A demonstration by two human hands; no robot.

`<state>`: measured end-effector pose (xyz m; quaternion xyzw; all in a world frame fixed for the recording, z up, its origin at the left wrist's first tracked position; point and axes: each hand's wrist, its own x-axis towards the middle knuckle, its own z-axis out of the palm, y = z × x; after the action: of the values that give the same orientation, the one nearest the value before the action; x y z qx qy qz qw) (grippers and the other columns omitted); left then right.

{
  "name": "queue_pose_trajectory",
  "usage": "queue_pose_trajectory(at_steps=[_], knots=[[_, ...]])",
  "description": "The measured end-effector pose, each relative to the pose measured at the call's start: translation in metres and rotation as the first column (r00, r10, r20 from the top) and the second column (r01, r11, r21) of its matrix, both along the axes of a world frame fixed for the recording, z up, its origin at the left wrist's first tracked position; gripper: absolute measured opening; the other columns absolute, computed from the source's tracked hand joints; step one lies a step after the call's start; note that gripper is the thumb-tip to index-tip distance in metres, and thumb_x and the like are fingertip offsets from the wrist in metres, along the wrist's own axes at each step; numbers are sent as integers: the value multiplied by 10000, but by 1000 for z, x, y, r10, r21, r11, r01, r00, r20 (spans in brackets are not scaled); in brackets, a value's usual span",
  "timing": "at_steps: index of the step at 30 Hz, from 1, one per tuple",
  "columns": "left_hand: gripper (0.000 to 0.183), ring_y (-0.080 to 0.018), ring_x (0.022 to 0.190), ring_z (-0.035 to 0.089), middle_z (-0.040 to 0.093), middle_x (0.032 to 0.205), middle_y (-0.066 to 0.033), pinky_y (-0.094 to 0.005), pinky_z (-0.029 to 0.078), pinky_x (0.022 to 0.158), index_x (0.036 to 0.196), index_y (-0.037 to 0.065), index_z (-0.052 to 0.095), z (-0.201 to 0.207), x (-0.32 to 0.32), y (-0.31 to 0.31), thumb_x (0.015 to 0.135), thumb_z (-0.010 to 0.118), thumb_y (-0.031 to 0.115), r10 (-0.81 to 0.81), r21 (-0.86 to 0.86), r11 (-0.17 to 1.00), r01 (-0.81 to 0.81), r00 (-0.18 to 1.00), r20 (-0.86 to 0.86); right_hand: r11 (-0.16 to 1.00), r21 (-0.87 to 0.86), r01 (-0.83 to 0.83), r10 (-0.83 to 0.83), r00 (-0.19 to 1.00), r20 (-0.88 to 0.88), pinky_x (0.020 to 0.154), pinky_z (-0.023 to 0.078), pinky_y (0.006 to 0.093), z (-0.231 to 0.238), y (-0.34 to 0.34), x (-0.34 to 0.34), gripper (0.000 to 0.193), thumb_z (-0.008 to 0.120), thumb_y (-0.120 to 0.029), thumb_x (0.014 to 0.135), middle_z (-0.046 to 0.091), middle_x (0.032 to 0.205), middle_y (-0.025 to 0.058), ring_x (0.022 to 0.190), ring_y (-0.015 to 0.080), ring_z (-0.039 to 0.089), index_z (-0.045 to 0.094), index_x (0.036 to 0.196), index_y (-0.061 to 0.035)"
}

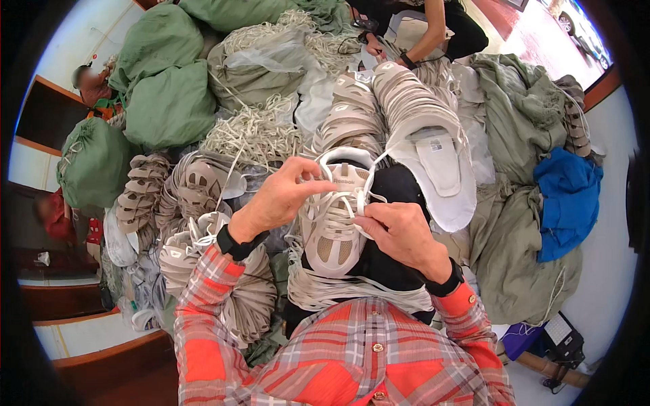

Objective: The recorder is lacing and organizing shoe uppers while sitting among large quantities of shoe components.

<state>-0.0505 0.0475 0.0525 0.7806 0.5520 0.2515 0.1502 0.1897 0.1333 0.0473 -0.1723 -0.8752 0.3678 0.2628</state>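
A beige and white shoe upper (pixel 332 233) lies over my dark-clothed lap, its toe toward me. White shoelace (pixel 349 200) runs through its eyelets and loops loosely over the tongue (pixel 345 177). My right hand (pixel 401 237) pinches the lace at the right side of the upper, thumb against forefinger. On the other side, my left hand (pixel 279 197) is closed, fingers curled, with its thumb reaching to the tongue; what lies between its fingertips is hidden. Black bands circle both wrists. A bundle of white laces (pixel 359 291) lies across my lap.
Stacked shoe uppers (pixel 413 95) stand ahead, with white insole-like pieces (pixel 440 169) in front. More uppers (pixel 250 304) are at left. Loose laces (pixel 254 132) and green sacks (pixel 169 101) lie behind them; blue cloth (pixel 567 203) is at right. Another person's hands (pixel 406 57) work at the far side.
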Motion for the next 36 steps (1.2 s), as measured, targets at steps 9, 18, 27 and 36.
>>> queue_pose_trajectory(at_steps=[9, 18, 27, 36], knots=[[199, -267, 872, 545, 552, 942, -71, -335, 459, 742, 918, 59, 627, -4, 15, 23, 729, 618, -3, -111, 58, 992, 111, 994, 5, 980, -182, 75, -69, 997, 41, 513, 427, 369, 6, -1, 5, 169, 663, -161, 812, 553, 611, 126, 530, 297, 535, 606, 732, -24], [254, -48, 603, 443, 548, 705, 22, -200, 378, 539, 838, 18, 597, 61, 65, 43, 972, 488, 205, 332, -318, 936, -148, 666, 668, 972, -170, 165, -206, 942, -263, 519, 392, 305, 40, 41, -15, 121, 671, -94, 803, 519, 677, 75, 568, 190, 492, 626, 786, 17], [93, -185, 576, 566, 593, 705, -89, -301, 452, 519, 917, -1, 620, 69, 90, 23, 868, 604, 77, 261, 17, 957, -289, 888, 379, 966, -258, 0, -43, 986, -162, 555, 457, 288, 50, 32, 7, 121, 611, -72, 852, 596, 722, 111, 621, 188, 586, 647, 913, 27], [171, -252, 667, 605, 619, 801, -109, -330, 490, 589, 925, 45, 588, 64, 106, 14, 780, 679, 54, 37, 254, 962, -95, 974, 225, 978, -125, -169, 157, 982, -100, 626, 474, 362, 40, 28, 45, 190, 619, -31, 798, 595, 799, 142, 704, 323, 591, 643, 986, -27]])
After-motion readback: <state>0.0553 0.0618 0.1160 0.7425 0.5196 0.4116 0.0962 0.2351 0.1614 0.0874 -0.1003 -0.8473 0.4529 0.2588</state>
